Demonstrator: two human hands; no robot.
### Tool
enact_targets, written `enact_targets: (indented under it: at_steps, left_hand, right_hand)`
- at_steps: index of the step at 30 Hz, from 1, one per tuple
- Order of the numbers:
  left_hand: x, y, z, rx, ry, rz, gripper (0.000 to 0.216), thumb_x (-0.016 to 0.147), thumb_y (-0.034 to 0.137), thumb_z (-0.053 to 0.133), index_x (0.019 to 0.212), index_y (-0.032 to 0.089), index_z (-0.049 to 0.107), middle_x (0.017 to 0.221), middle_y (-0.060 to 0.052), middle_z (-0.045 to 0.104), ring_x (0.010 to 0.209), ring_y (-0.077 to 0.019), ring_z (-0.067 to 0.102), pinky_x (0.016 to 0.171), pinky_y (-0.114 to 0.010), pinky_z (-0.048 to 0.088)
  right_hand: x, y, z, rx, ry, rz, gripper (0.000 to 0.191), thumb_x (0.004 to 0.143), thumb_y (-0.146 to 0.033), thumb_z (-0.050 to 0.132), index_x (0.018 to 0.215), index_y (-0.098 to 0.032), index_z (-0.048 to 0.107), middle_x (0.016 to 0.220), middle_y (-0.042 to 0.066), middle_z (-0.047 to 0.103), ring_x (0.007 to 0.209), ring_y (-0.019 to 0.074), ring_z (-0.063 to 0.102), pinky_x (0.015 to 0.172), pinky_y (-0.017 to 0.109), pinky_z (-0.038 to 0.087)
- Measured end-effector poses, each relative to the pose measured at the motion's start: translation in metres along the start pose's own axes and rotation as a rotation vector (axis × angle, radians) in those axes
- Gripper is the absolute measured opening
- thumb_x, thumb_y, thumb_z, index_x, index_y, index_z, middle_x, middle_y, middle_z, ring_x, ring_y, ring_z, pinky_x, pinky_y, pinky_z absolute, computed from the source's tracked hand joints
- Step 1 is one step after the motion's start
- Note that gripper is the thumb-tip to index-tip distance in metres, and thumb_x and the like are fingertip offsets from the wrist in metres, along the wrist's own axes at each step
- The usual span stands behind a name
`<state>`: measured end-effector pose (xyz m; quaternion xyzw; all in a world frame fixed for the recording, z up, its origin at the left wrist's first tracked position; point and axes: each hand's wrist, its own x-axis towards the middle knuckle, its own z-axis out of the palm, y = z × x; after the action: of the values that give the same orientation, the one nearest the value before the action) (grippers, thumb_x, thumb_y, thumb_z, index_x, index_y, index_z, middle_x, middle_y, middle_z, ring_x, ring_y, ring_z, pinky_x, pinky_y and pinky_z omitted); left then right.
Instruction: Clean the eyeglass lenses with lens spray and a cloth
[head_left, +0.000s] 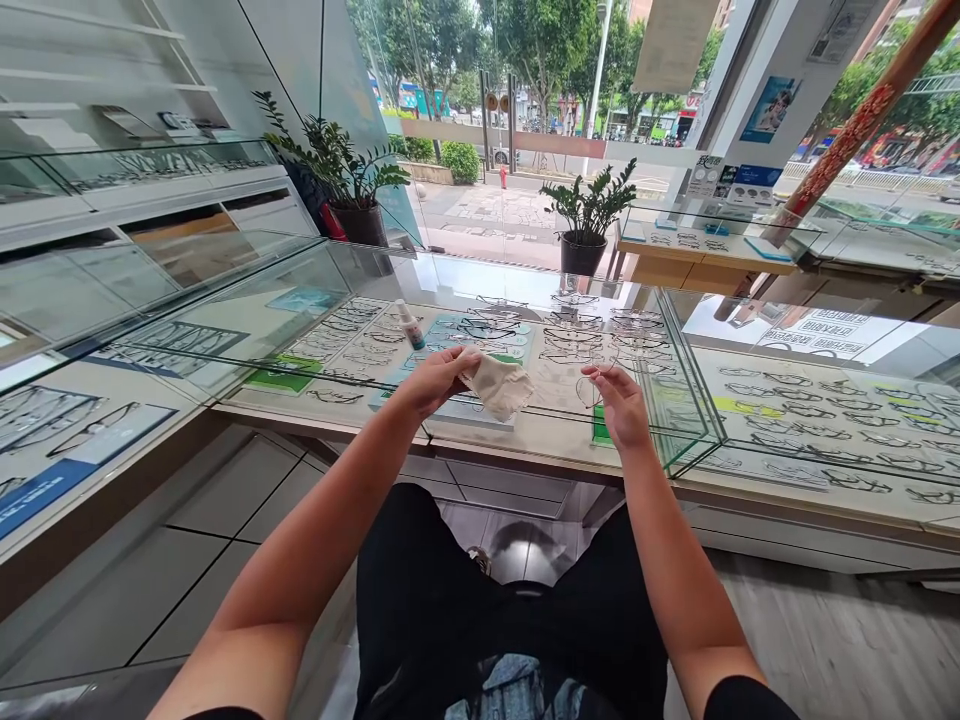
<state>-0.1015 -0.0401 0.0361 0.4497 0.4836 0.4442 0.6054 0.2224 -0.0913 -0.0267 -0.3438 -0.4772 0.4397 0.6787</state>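
Note:
My left hand (441,382) is closed on one edge of a cream cleaning cloth (501,388), which hangs from the fingers over the glass display case. A pair of thin-rimmed eyeglasses (587,392) is pinched in the fingertips of my right hand (619,398). The glasses and the cloth are apart, with a gap between the hands. Beyond my left hand, a small spray bottle (411,326) with a white top and blue-green base stands on the glass.
Rows of eyeglasses (491,318) lie inside the glass display case (555,425) before me. More frames (847,420) fill the case to the right. Two potted plants (585,215) (352,180) stand beyond the counter, near the large window.

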Motion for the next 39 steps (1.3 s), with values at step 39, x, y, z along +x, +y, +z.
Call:
enact_targets:
  at_steps: [39]
  left_hand:
    - [0.133, 0.059, 0.133, -0.108, -0.437, 0.53, 0.054, 0.079, 0.053, 0.096, 0.076, 0.02, 0.053, 0.072, 0.005, 0.045, 0.065, -0.0094, 0.042, 0.06, -0.023, 0.037]
  right_hand:
    - [0.173, -0.046, 0.04, -0.282, -0.068, -0.338, 0.024, 0.094, -0.051, 0.087, 0.093, -0.028, 0.081, 0.1, 0.001, 0.082, 0.095, 0.0215, 0.072, 0.097, 0.042, 0.06]
